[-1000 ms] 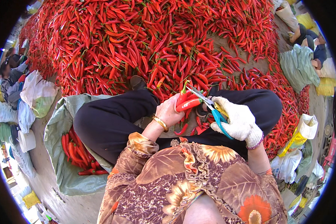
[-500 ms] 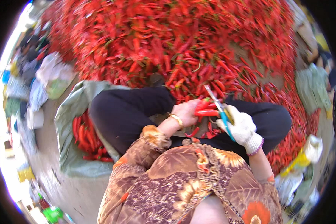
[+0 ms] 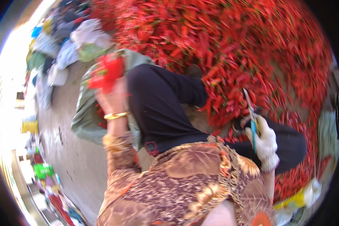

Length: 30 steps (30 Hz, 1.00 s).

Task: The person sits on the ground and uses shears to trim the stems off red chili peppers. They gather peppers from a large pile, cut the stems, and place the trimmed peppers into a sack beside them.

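Note:
My left hand (image 3: 115,96), bare and smeared by motion, is over the grey-green sack (image 3: 86,126) beside my left knee. It grips a bunch of red chili peppers (image 3: 107,73), held above the sack's opening. Some peppers inside the sack show below my wrist, mostly hidden by my arm. Over my right thigh, my right hand (image 3: 264,139) wears a white knit glove and is closed around scissors (image 3: 253,130) with blue handles. The scissors' blades point away from me toward the pepper heap.
A large heap of red chili peppers (image 3: 229,45) spreads ahead and along my right side. Plastic bags (image 3: 90,37) and cloth bundles lie at the far left. The concrete floor (image 3: 71,158) shows at left, with a green item (image 3: 44,171) on it. A yellow-and-white bag (image 3: 299,196) lies at lower right.
My left hand has moved from between my knees leftward to the sack, carrying the peppers. My right hand keeps the scissors over my right thigh. The view has turned left.

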Each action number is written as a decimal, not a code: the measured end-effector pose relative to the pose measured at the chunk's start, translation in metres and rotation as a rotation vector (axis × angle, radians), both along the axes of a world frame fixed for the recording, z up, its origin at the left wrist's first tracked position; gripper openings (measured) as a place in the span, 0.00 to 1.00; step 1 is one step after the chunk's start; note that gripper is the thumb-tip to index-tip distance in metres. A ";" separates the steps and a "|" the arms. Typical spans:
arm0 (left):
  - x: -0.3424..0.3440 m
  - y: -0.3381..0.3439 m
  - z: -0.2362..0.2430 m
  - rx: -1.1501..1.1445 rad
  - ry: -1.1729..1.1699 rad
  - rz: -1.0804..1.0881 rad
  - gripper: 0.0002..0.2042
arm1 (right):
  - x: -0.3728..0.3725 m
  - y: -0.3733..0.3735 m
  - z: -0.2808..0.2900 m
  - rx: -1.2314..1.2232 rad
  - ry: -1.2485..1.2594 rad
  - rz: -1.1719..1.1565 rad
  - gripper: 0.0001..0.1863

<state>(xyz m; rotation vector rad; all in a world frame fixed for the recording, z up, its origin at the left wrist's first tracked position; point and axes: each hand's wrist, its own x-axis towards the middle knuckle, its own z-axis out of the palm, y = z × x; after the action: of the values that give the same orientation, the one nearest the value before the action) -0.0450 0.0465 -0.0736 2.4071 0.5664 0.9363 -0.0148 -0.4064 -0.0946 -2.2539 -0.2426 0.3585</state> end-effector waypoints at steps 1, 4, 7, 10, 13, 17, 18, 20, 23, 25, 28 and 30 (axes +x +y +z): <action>-0.010 0.024 0.002 0.138 -0.071 0.028 0.16 | 0.000 -0.001 0.001 -0.057 0.012 0.001 0.27; -0.049 0.080 -0.004 0.084 0.293 0.263 0.33 | 0.000 -0.002 0.000 -0.090 -0.015 -0.028 0.28; -0.089 0.104 -0.023 0.176 0.874 0.208 0.59 | 0.001 -0.006 0.002 -0.057 -0.057 -0.056 0.28; -0.101 0.110 -0.019 0.215 0.993 0.118 0.67 | 0.004 -0.009 0.009 0.011 -0.053 -0.135 0.28; -0.082 0.085 0.012 0.453 1.104 0.049 0.57 | 0.008 -0.015 0.023 0.092 -0.075 -0.186 0.28; -0.008 -0.005 0.022 0.154 0.479 -0.297 0.25 | 0.015 -0.029 0.043 -0.086 -0.279 -0.132 0.28; 0.015 -0.034 0.011 0.173 0.491 -0.365 0.22 | 0.017 -0.030 0.044 -0.125 -0.319 -0.126 0.28; 0.057 -0.089 -0.015 0.169 0.508 -0.639 0.16 | 0.019 -0.033 0.046 -0.117 -0.346 -0.127 0.29; 0.101 -0.164 -0.076 0.171 0.550 -1.040 0.12 | 0.016 -0.037 0.046 -0.085 -0.281 -0.164 0.32; 0.120 -0.205 -0.128 0.233 0.852 -1.116 0.12 | 0.014 -0.038 0.046 -0.116 -0.305 -0.178 0.32; 0.118 -0.247 -0.210 0.484 1.110 -1.513 0.10 | 0.013 -0.040 0.050 -0.135 -0.257 -0.190 0.31; 0.098 -0.266 -0.260 0.810 0.738 -1.809 0.09 | 0.015 -0.040 0.051 -0.148 -0.287 -0.141 0.30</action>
<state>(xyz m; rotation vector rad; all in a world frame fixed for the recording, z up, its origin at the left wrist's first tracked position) 0.0525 -0.2194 -0.3340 2.4032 -1.8476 -0.6640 0.0006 -0.4467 -0.0441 -2.4498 -0.2089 -0.0239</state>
